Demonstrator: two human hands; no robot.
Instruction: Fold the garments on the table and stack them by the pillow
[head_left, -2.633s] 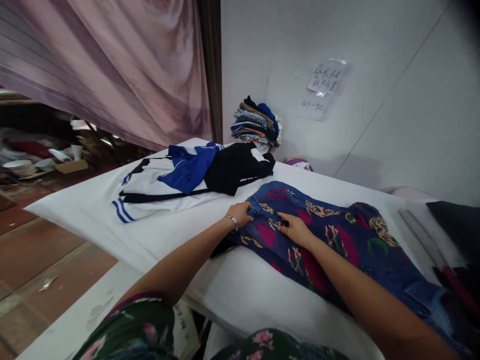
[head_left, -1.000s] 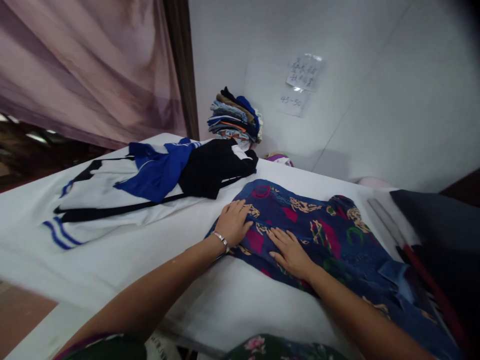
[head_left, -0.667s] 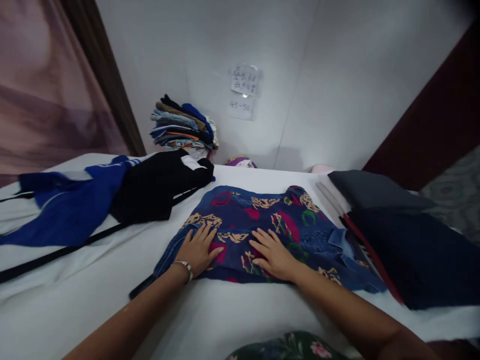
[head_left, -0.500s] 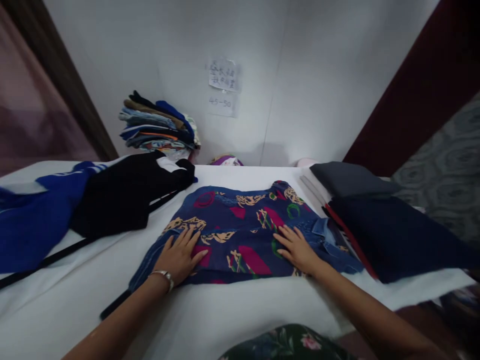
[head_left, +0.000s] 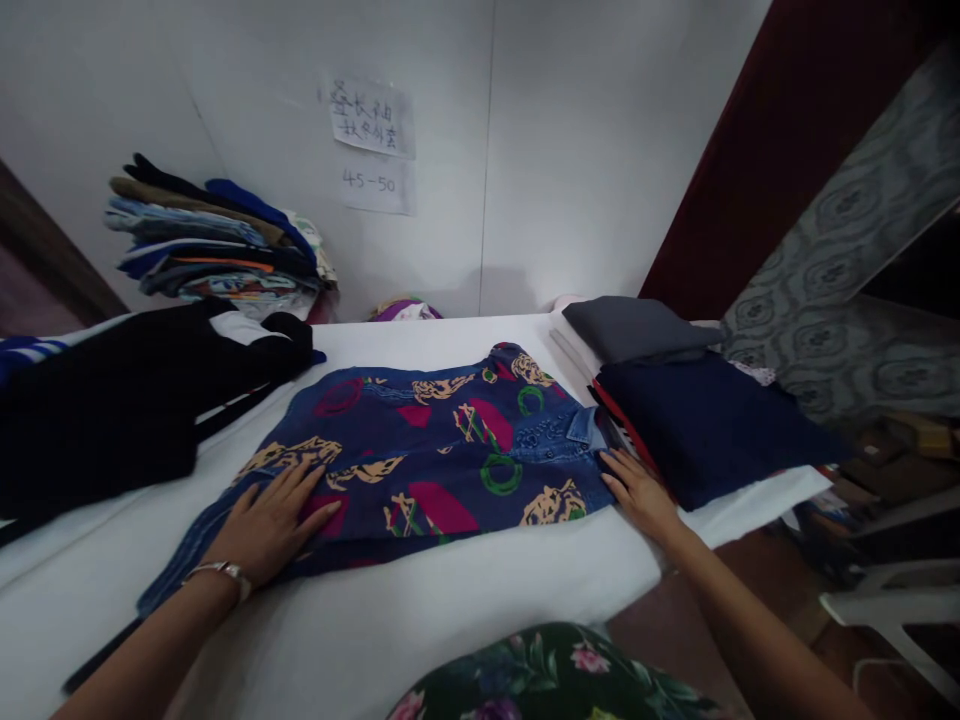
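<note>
A patterned denim shirt (head_left: 442, 455) in blue, magenta, tan and green lies spread on the white table, its collar toward the right. My left hand (head_left: 274, 520), wearing a bracelet at the wrist, rests flat on the shirt's lower left part with the fingers spread. At the other end, my right hand (head_left: 637, 492) lies at the shirt's collar and near shoulder edge. Its fingers are stretched out, touching the cloth and holding nothing.
Folded navy and grey garments (head_left: 705, 420) are piled at the right. On the left lies a black garment (head_left: 112, 400), with a tall stack of folded clothes (head_left: 217, 235) behind it. Paper signs (head_left: 373, 118) hang on the wall. A white plastic stool (head_left: 885, 605) stands at lower right.
My right hand has slid right along the shirt from its middle to the collar. The left hand stays on the lower part. The view has turned to the right.
</note>
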